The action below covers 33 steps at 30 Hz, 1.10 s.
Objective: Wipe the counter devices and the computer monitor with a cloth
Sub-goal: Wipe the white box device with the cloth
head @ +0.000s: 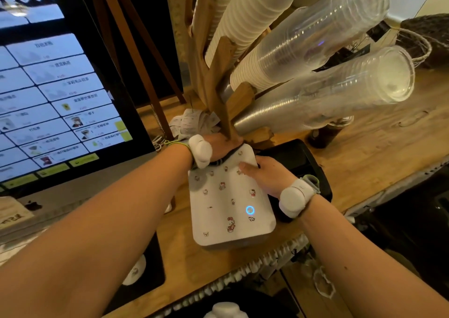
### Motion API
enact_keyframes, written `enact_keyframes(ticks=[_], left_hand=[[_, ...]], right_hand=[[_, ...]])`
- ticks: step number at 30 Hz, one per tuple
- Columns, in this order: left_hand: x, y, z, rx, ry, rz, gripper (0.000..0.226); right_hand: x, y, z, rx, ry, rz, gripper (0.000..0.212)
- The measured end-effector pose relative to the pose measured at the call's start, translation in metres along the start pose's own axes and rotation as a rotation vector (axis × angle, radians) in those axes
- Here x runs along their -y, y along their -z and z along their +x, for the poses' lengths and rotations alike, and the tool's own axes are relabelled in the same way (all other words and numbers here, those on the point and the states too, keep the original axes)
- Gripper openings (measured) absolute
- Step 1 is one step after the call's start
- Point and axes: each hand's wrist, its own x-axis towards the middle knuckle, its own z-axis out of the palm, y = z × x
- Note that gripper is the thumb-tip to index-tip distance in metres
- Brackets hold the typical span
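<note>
A white box-shaped device (230, 203) with cartoon stickers and a lit blue ring sits on the wooden counter (364, 152). My left hand (222, 147) reaches behind the device's far edge, under the wooden cup rack, and presses a dark cloth (224, 160) against that edge. My right hand (264, 175) grips the device's far right corner, thumb on top. The computer monitor (60, 94) stands at the left, its screen lit with a menu grid. Most of the cloth is hidden by my left hand.
A wooden rack (218, 79) holds slanted stacks of paper and clear plastic cups (340, 57) right above the device. A black device (298, 162) lies beside the white one. Crumpled receipts (192, 120) lie behind. A dark mat and white mouse (134, 271) sit lower left.
</note>
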Motion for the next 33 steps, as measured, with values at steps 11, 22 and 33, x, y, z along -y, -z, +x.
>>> enact_keyframes(ticks=[11,22,33], left_hand=[[0.063,-0.040,-0.044,-0.324,0.260,-0.743,0.061],[0.064,-0.109,-0.105,-0.392,0.344,-1.225,0.069],[0.053,-0.098,-0.106,-0.428,0.176,-1.005,0.036]], right_hand=[[0.002,-0.002,-0.001,-0.022,-0.016,-0.039,0.034],[-0.003,-0.007,-0.004,-0.027,0.000,-0.049,0.036],[-0.006,-0.006,-0.005,-0.024,0.007,0.009,0.035]])
